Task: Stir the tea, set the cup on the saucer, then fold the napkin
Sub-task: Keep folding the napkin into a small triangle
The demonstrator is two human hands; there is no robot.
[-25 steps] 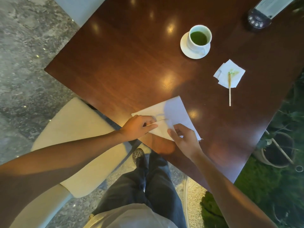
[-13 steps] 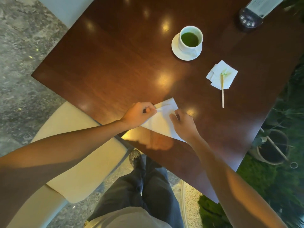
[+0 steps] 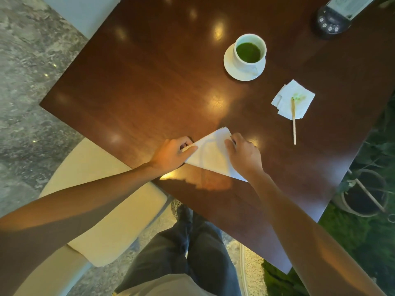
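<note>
- The white napkin (image 3: 210,154) lies folded into a triangle near the lower edge of the tabletop (image 3: 149,77), at the middle of the frame, with one hand on each side of it.
- The left hand (image 3: 171,154) sits at the napkin's left corner, fingers curled and thumb pressed over the paper's tip, pinching it.
- The right hand (image 3: 243,155) rests on the napkin's right side, fingers bent down on the fold and covering that edge.
- The two hands are apart, with the bare middle of the napkin between them.
- The napkin's lower edge runs slantwise, close to the tabletop's near edge; a cream chair (image 3: 102,199) and the person's dark trousers (image 3: 181,253) lie just beyond that edge.
- The white cup (image 3: 251,51) of green tea stands on its saucer (image 3: 232,67) in the upper right of the frame, well apart from the hands.
- A wooden stirrer (image 3: 294,122) lies with its green-stained tip on a small napkin (image 3: 299,103) at the right, near the tabletop's right edge.
- Open wood spreads between the hands and the cup, and across the upper left.
- A dark device (image 3: 330,24) sits at the top right corner.
</note>
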